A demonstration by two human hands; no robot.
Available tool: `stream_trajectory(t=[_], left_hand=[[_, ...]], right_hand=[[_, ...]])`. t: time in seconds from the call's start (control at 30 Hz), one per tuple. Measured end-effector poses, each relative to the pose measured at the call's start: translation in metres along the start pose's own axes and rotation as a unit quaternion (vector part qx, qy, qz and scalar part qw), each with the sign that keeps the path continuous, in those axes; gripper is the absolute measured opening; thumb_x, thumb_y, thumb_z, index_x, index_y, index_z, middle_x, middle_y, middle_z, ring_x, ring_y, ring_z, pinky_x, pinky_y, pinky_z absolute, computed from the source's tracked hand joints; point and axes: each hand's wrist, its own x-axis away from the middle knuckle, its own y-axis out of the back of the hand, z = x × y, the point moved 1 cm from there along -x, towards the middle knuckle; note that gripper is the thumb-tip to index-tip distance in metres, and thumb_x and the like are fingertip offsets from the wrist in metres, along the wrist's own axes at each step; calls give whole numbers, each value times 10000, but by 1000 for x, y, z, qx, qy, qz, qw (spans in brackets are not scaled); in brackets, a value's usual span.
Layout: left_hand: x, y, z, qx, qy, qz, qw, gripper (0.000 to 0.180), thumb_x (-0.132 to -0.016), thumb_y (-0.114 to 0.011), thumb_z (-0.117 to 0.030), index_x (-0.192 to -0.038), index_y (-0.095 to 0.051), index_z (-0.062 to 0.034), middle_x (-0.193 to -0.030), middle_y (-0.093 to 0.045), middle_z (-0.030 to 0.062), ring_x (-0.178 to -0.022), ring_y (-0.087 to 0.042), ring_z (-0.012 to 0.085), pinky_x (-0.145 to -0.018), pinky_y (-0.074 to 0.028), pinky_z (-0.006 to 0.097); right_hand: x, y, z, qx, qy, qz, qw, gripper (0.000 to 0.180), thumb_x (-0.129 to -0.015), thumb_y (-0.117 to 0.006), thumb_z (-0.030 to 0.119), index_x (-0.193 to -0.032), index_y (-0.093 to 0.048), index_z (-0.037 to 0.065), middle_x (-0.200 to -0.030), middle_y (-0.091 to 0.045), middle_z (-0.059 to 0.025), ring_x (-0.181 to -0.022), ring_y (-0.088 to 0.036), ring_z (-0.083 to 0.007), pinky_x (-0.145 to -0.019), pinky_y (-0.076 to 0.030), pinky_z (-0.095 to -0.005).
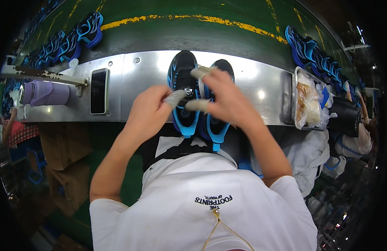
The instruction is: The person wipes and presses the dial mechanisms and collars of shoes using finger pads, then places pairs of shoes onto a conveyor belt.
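Directly below the camera, a pair of black and blue shoes lies side by side on a metal bench, toes pointing away from the person and heels hanging just over the near edge. The left hand hovers over the left shoe with its fingers curled, and its taped fingertips pinch something small and pale at the shoe's tongue; what that bit is cannot be told. The right hand sits over the right shoe, partly closed, with one taped finger raised toward the toe and another pointing across toward the left hand, so the two hands nearly meet between the shoes. Whether the right hand truly grips anything cannot be told. To the left on the bench lies a dark phone, flat and face up, and further left a lilac bottle rests on its side. At the right end stands a metal tray holding clear plastic bags. Beyond the bench runs a green belt with a worn yellow line, and more blue shoes are lined up along it at both the left and the right.
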Motion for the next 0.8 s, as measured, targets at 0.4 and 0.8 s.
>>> stream_trajectory(t=[0.4,0.8], left_hand=[[-65,-19,-10,-376,-165,136,901,305,-687,-674,-329,-777,-691,-37,-733,-679,157,-742,-679,317,-683,-553,433],[-76,-16,-19,-328,-141,170,918,265,-653,-673,-281,-743,-651,-33,-690,-636,139,-681,-628,347,-637,-509,438]], right_hand=[[7,-23,0,81,-55,44,994,759,-633,-785,222,-1305,-535,-28,-1260,-590,-170,-1057,-593,-285,-905,-424,-369],[5,-21,-5,102,-69,73,990,758,-625,-796,234,-1300,-548,-4,-1297,-585,-166,-1047,-608,-276,-893,-421,-355]])
